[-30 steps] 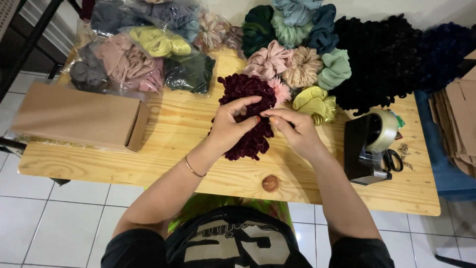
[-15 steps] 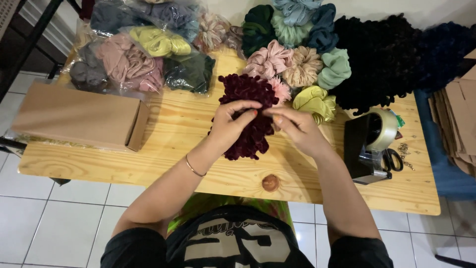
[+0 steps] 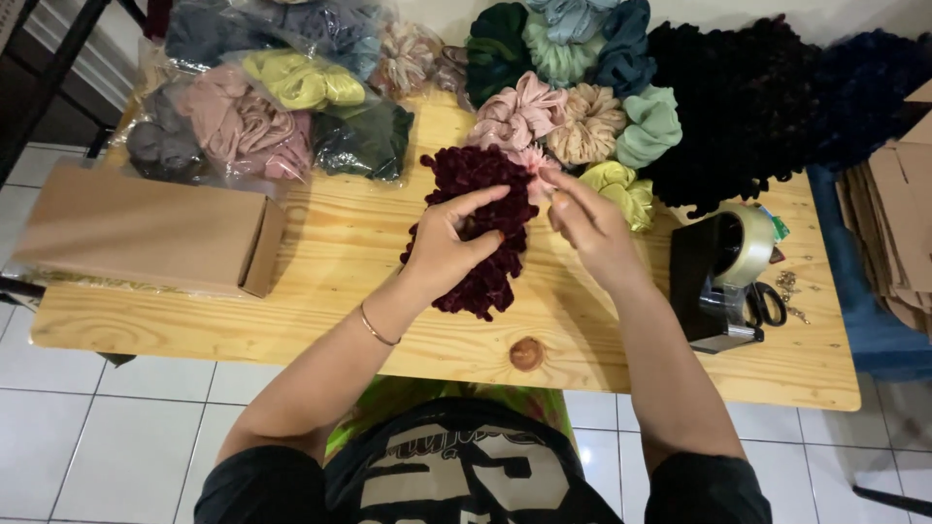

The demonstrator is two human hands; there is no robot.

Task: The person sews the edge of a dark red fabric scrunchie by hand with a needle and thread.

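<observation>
- Head view: left hand point(image 3: 449, 247) grips a dark maroon scrunchie pile point(image 3: 482, 225) lying mid-bench point(image 3: 320, 291); right hand point(image 3: 589, 225) pinches its upper edge with fingertips.
- Cardboard box point(image 3: 146, 230) sits left, tape dispenser point(image 3: 718, 277) right.

Both forearms extend forward from the near edge of the table, bare from short dark sleeves, and converge toward its middle. The left hand point(image 3: 449, 245) is seen from the back, wrist slightly bent and ringed by a thin bangle, fingers point(image 3: 485, 202) curled and closed in a grasp. The right hand point(image 3: 589, 225) lies just beside it, fingertips point(image 3: 556, 190) drawn together in a pinch, pointing toward the far edge.
</observation>
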